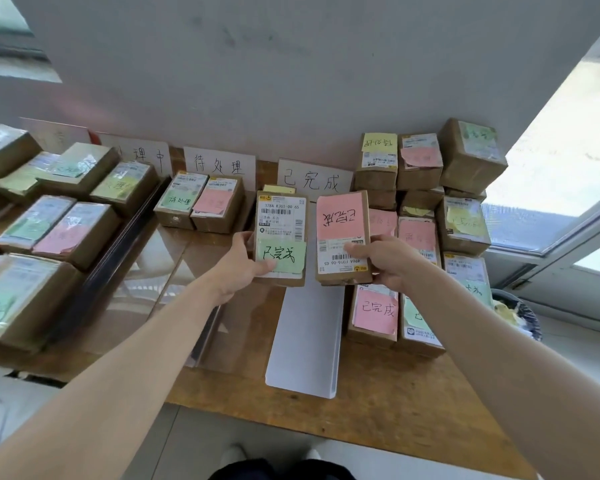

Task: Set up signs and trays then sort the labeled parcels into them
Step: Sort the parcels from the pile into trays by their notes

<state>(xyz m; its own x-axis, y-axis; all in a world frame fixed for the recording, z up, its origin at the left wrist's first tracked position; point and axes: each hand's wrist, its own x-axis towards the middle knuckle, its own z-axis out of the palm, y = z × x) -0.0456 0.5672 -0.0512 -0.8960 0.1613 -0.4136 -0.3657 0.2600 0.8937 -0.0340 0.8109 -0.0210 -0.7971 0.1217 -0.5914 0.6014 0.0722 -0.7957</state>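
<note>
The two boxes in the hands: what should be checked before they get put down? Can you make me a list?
1. Left hand grips the green-note parcel: ok.
2. Right hand grips the pink-note parcel: ok.
3. Both notes match the 已完成 sign: ok.
4. White tray in front of that sign has bare room: ok.
5. Notes stuck on tight: cannot tell.
</note>
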